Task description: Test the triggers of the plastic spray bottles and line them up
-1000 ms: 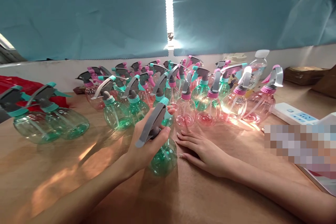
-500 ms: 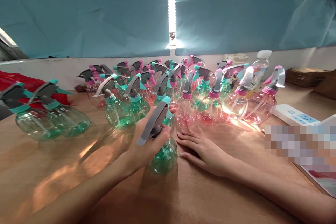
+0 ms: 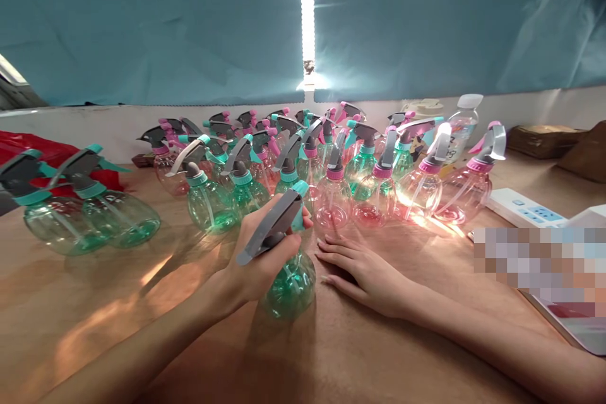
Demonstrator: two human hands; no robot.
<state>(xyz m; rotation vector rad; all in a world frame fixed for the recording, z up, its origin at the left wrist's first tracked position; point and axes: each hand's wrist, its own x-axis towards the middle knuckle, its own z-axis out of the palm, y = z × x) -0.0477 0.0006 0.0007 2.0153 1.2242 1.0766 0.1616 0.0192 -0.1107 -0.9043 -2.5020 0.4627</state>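
Observation:
My left hand (image 3: 260, 252) is wrapped round the neck of a green spray bottle (image 3: 290, 287) with a grey and teal spray head. That bottle stands on the brown table (image 3: 360, 353), its neck hidden by my fingers. To its right my right hand (image 3: 367, 271) lies on the table with its fingers spread, holding nothing. Just beyond my hands are a pink bottle (image 3: 332, 202) and a green bottle (image 3: 250, 194), both upright with grey spray heads.
Several more green and pink spray bottles fill the back. Two green bottles (image 3: 125, 221) stand at the left by a red bag (image 3: 57, 151). At the right are a clear capped bottle (image 3: 461, 123), a white power strip (image 3: 525, 207) and a partly blurred flat object (image 3: 575, 328).
My left hand and the green bottle have shifted slightly left and down, and the spray head leans a little more. My right hand stays flat. The view has shifted slightly.

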